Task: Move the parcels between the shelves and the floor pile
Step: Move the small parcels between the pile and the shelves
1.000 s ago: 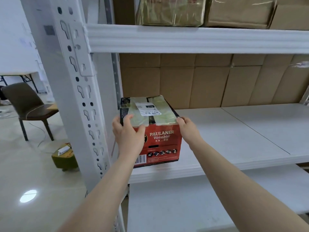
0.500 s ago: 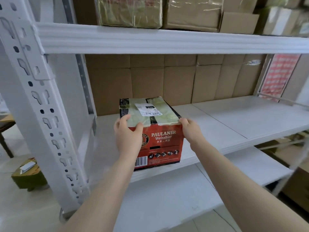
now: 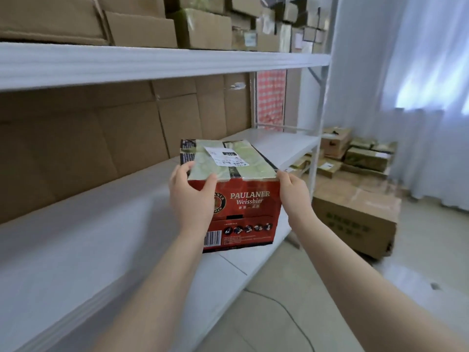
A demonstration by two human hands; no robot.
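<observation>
Two hands were on the parcel, one at each side. The left hand [image 3: 190, 199] clamped the near left corner, thumb hooked over the top edge onto the greenish tape and fingers wrapped round the left face. The right hand [image 3: 291, 196] gripped the near right corner, fingers curled against the side. Between them sat the red parcel [image 3: 248, 207], printed "PAULANER Weissbier", with a white shipping label [image 3: 223, 154] stuck on its taped top and a barcode low on the front. It was upright at the front edge of the middle shelf [image 3: 101, 224], and whether its base rested on the board or hung just clear could not be told. Behind it, brown cardboard backing [image 3: 101, 138] lined the rear of the bay. Overhead, the upper shelf [image 3: 152, 62] carried a row of cardboard boxes [image 3: 142, 29]. Off to the right, past the rack's end post, the floor pile [image 3: 355, 158] lay heaped near the pale curtain [image 3: 418, 72], with a big brown carton [image 3: 355, 214] standing on the floor in front of it. A thin cable [image 3: 279, 306] trailed across the floor below the rack.
</observation>
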